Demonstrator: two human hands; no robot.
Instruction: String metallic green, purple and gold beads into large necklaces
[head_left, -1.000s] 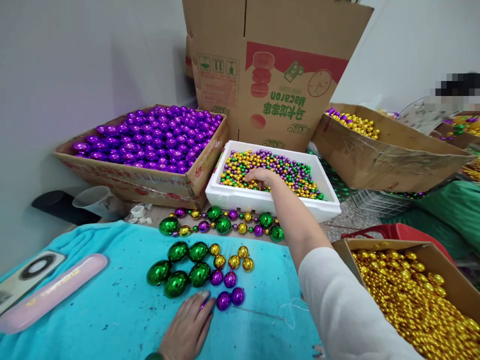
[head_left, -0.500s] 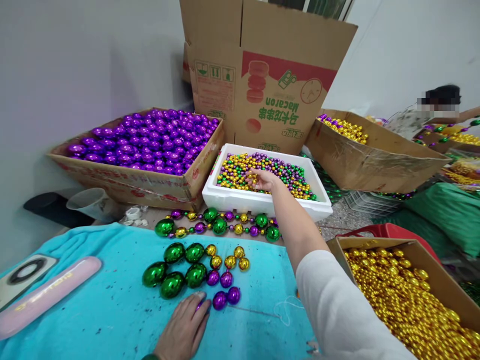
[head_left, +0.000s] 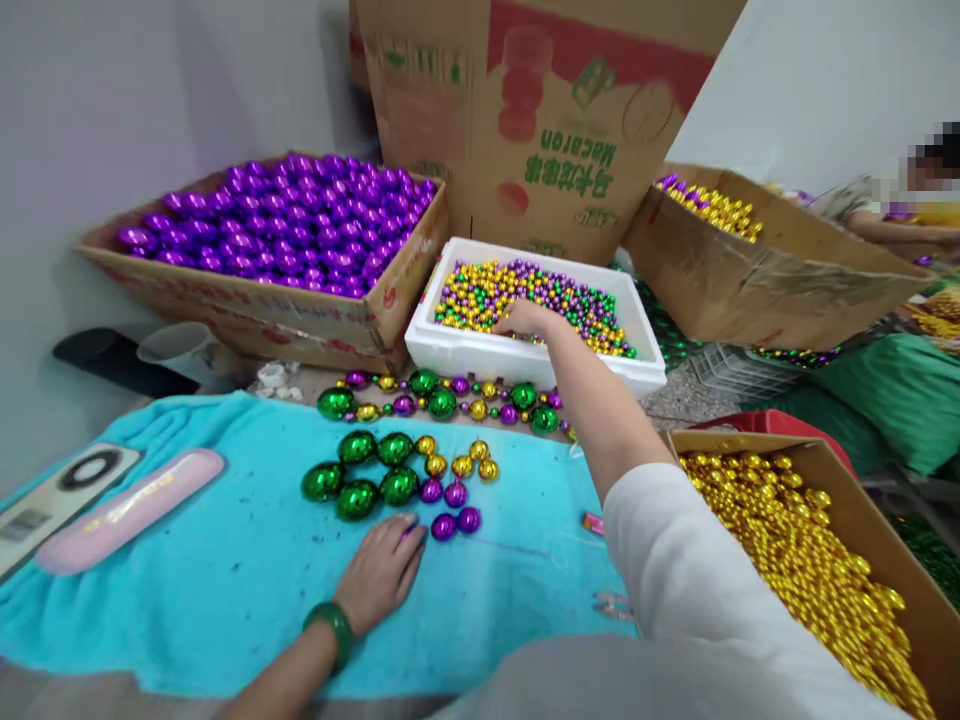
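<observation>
Right hand (head_left: pixel 523 320) is sitting curled among tiny gold-purple-green beads (head_left: pixel 581 305), grip hidden; left hand (head_left: pixel 379 568), half-open, is covering a shiny purple bead (head_left: pixel 407 533); white foam box (head_left: pixel 480 352) is stretching lengthwise left-to-right.

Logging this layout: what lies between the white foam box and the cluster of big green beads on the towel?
Two rows of strung green, gold and purple beads, as the head view shows.

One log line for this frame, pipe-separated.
left hand: palm down on turquoise towel, at purple bead | right hand: in white foam box, among small mixed-color beads, grasp unclear | green beads: on towel
</observation>
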